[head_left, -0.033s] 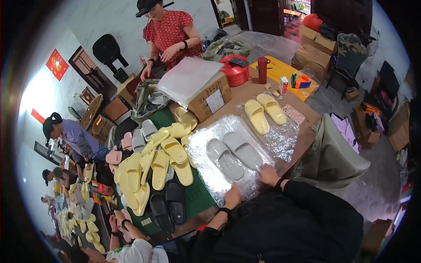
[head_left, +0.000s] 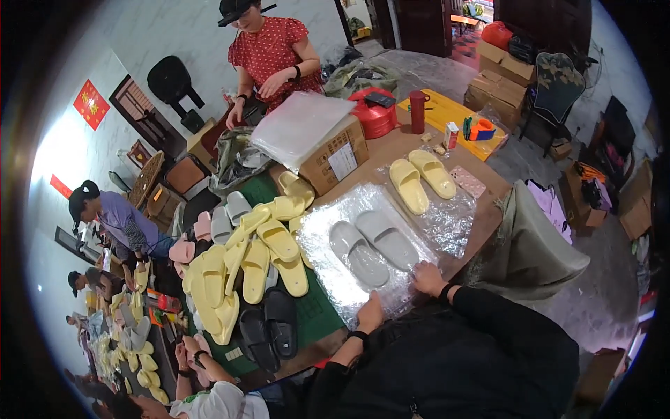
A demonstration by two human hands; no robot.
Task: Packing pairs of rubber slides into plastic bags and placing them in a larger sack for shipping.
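A pair of grey slide sandals (head_left: pixel 373 246) lies on, or inside, a clear plastic bag (head_left: pixel 322 269) spread flat on the table in front of me. My left hand (head_left: pixel 370 314) is closed at the bag's near edge, left of the sandals' heels, its fingertips partly hidden. Just right of those heels, my right hand (head_left: pixel 427 278) pinches the same near edge. A pair of yellow slides (head_left: pixel 422 180) rests on another sheet of clear plastic (head_left: pixel 447 230), beyond the grey pair and to its right.
Yellow slides (head_left: pixel 255 269) are heaped at the left, with black slides (head_left: pixel 269 328) nearer me. A cardboard box (head_left: pixel 333 157) bears stacked plastic bags (head_left: pixel 300 126). Across the table stands a co-worker in red (head_left: pixel 269 56); another in white (head_left: pixel 216 401) sits at lower left.
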